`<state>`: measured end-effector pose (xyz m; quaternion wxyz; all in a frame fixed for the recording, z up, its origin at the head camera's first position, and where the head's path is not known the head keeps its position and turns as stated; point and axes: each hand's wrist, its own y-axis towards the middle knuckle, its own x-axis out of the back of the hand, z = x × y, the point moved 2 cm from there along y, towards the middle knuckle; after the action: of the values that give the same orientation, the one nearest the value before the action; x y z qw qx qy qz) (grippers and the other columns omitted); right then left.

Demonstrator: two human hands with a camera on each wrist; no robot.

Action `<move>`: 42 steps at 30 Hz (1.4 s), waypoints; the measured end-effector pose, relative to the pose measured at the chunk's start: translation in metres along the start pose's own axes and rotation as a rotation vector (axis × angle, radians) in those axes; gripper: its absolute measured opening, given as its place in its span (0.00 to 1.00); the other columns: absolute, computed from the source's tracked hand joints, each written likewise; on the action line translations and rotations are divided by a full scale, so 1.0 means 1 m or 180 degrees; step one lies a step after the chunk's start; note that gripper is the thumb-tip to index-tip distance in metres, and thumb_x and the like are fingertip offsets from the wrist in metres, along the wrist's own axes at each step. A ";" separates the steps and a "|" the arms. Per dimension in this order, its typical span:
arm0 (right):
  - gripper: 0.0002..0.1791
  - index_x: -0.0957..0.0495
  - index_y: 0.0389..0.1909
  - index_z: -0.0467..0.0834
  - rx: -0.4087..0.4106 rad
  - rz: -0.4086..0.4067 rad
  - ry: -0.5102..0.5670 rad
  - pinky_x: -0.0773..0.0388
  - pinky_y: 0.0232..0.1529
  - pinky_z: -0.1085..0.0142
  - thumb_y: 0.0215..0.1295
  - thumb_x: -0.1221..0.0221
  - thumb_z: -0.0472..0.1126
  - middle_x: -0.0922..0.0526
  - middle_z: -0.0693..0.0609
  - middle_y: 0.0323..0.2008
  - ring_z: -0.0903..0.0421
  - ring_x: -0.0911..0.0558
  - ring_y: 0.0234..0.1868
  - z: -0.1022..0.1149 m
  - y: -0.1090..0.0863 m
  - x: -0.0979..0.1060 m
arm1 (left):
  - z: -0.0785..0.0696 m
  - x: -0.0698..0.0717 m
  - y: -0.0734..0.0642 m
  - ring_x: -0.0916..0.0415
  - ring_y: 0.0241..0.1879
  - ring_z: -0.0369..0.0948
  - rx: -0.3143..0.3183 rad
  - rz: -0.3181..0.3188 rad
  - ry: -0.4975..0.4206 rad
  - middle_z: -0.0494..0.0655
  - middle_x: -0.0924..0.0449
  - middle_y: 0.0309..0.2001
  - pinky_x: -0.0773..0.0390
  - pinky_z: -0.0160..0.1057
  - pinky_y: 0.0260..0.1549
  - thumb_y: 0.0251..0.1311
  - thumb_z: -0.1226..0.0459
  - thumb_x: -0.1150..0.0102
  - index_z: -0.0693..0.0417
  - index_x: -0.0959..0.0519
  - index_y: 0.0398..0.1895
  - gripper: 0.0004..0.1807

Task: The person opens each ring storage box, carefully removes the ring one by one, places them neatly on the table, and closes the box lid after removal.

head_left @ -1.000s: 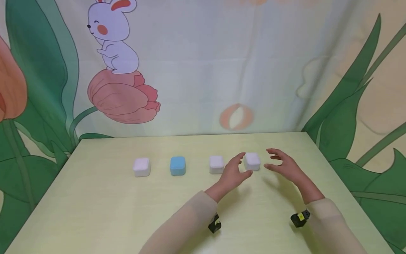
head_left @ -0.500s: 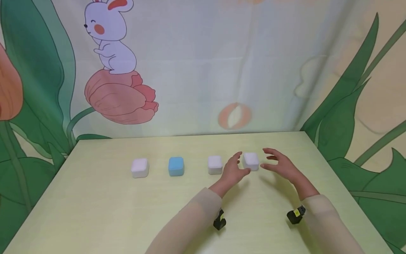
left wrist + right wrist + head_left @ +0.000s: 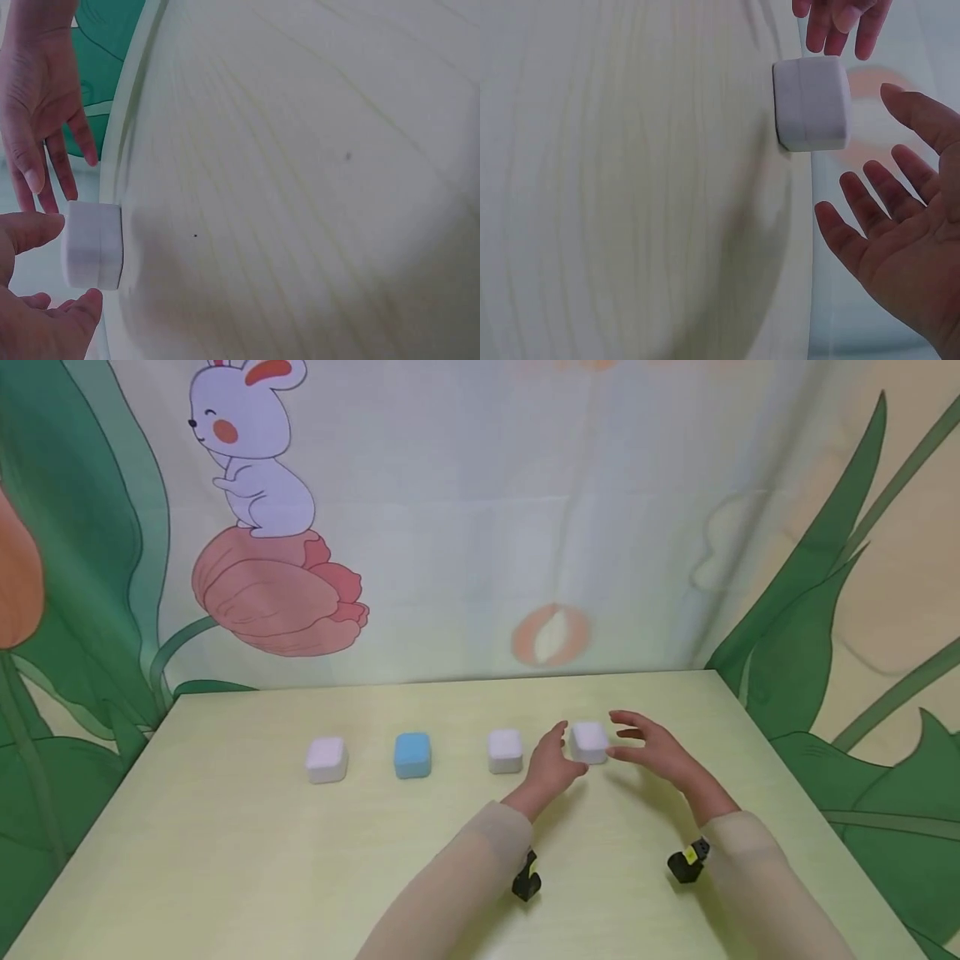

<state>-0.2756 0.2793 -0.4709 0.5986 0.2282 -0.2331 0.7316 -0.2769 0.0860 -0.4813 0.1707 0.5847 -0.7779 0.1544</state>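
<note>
A white cube with rounded edges (image 3: 589, 743) stands on the table at the right end of a row. My left hand (image 3: 551, 770) is on its left side, thumb and fingers spread apart. From the right, my right hand (image 3: 662, 752) faces it with fingers extended, the thumb tip right at the cube's edge in the head view. A thin seam runs around the cube (image 3: 91, 246) in the left wrist view. In the right wrist view, a gap shows between the cube (image 3: 810, 105) and my right hand's open fingers (image 3: 847, 236).
Further left in the row are another white cube (image 3: 506, 751), a blue cube (image 3: 412, 755) and a white cube (image 3: 327, 760). Behind the pale wooden table (image 3: 247, 860) hangs a printed curtain (image 3: 450, 527). Small black cameras (image 3: 686, 863) sit at both wrists.
Both hands have shifted slightly, the right one leftward, closing in on the rightmost white cube. The whole head view has drifted a little; the cubes keep their places on the table.
</note>
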 end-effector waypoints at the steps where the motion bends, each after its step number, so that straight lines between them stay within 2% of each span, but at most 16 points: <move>1: 0.39 0.42 0.77 0.37 -0.0010 0.0013 0.0017 0.33 0.71 0.33 0.71 0.38 0.43 0.39 0.33 0.77 0.31 0.34 0.74 0.000 0.000 -0.001 | 0.001 0.000 0.000 0.29 0.71 0.56 0.0018 -0.0001 0.0005 0.61 0.32 0.74 0.25 0.52 0.68 0.57 0.71 0.32 0.63 0.39 0.77 0.43; 8: 0.39 0.43 0.77 0.35 0.0025 0.0076 0.0053 0.33 0.70 0.32 0.72 0.38 0.43 0.40 0.32 0.77 0.29 0.34 0.74 -0.001 -0.001 -0.004 | 0.008 -0.005 0.003 0.29 0.71 0.56 0.0061 0.0012 0.0051 0.62 0.31 0.74 0.26 0.51 0.69 0.58 0.72 0.32 0.64 0.39 0.77 0.43; 18: 0.39 0.43 0.77 0.36 -0.0065 0.0128 0.0126 0.36 0.73 0.32 0.72 0.39 0.44 0.42 0.32 0.78 0.29 0.35 0.75 -0.016 0.008 -0.008 | 0.012 -0.013 0.014 0.27 0.69 0.57 -0.0056 -0.0032 0.0172 0.65 0.28 0.71 0.26 0.52 0.69 0.56 0.74 0.33 0.67 0.39 0.76 0.43; 29: 0.38 0.43 0.78 0.36 -0.0076 0.0137 0.0215 0.37 0.73 0.32 0.73 0.39 0.43 0.42 0.33 0.78 0.30 0.35 0.75 -0.011 0.010 -0.013 | 0.012 -0.009 0.013 0.25 0.67 0.58 -0.0119 -0.0068 0.0219 0.67 0.27 0.69 0.24 0.53 0.68 0.57 0.74 0.36 0.70 0.38 0.74 0.40; 42: 0.37 0.42 0.77 0.34 -0.0105 0.0149 0.0248 0.37 0.74 0.34 0.72 0.40 0.40 0.41 0.32 0.78 0.30 0.35 0.75 -0.013 0.016 -0.012 | 0.012 -0.010 0.016 0.25 0.67 0.57 -0.0090 -0.0055 0.0293 0.66 0.25 0.67 0.25 0.52 0.69 0.57 0.73 0.35 0.69 0.37 0.74 0.39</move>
<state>-0.2898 0.2757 -0.4894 0.5936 0.1841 -0.2269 0.7498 -0.2911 0.0940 -0.4973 0.2160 0.5813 -0.7662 0.1686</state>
